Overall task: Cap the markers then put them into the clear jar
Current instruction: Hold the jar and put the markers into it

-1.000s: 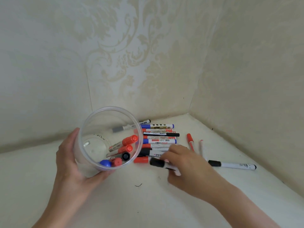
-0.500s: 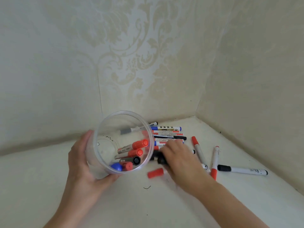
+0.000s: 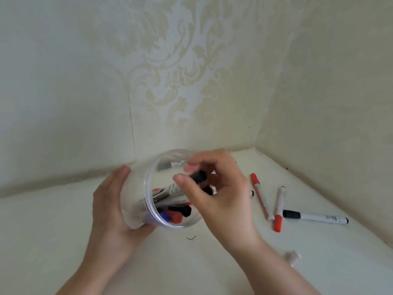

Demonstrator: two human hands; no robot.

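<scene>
Left hand (image 3: 110, 206) gripped the clear jar (image 3: 136, 201), fingers curled round its wall, jar tilted with its mouth toward the person. Right hand (image 3: 214, 188) was at the jar mouth, fingers pinching a black-capped marker (image 3: 198, 176), cap end pointing into the opening. Blurry there; could not tell how many markers that hand held.

Inside the jar lay several capped markers: a black cap (image 3: 185, 210), a red cap (image 3: 176, 217) and a blue cap (image 3: 164, 216) at the low side of the rim. A grey-tipped marker (image 3: 168, 166) showed through the far wall of the jar.

Right of the jar, on the white worktop (image 3: 63, 220), lay a red-capped marker (image 3: 258, 193), a second red-capped marker (image 3: 278, 209) just beside it, their lower ends close, and farther right a black-capped white marker (image 3: 314, 217) lying flat. A small black end (image 3: 252, 193) poked out by the right hand, between the jar and the red markers. A short dark squiggle (image 3: 191, 238) sat on the worktop just below the jar. Patterned wallpaper (image 3: 180, 81) stood behind the jar.
</scene>
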